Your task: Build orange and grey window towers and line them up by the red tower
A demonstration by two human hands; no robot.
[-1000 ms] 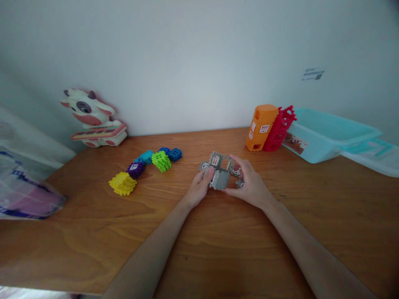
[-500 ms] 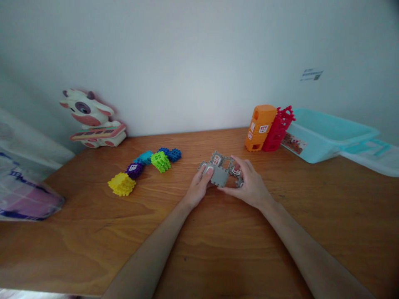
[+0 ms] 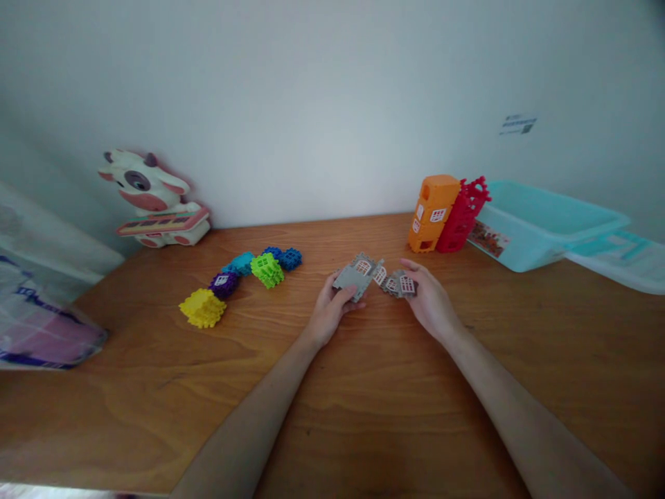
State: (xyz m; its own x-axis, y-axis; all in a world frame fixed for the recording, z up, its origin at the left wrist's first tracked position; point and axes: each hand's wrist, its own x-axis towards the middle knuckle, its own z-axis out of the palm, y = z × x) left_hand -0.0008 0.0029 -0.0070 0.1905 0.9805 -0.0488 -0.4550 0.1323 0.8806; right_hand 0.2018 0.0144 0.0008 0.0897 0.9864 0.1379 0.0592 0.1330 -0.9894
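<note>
A flat strip of grey interlocking plastic house panels (image 3: 371, 276) with small white windows spans the gap between my hands. My left hand (image 3: 330, 312) grips its left end, a plain grey panel (image 3: 353, 280), with the thumb on top. My right hand (image 3: 429, 301) pinches the right end, a windowed piece (image 3: 406, 284). Whether the middle pieces are still joined is hard to tell.
Small waffle-block houses in yellow, purple, green and blue (image 3: 239, 274) stand left on the wooden table (image 3: 332, 409). An orange block (image 3: 433, 213), a red block (image 3: 461, 216) and a turquoise plastic tub (image 3: 540, 225) are at back right. A toy cow (image 3: 148, 197) stands at back left.
The grey pieces, a folded box shape before, have opened into a flatter strip. My hands have moved apart sideways, with the left end tilted up.
</note>
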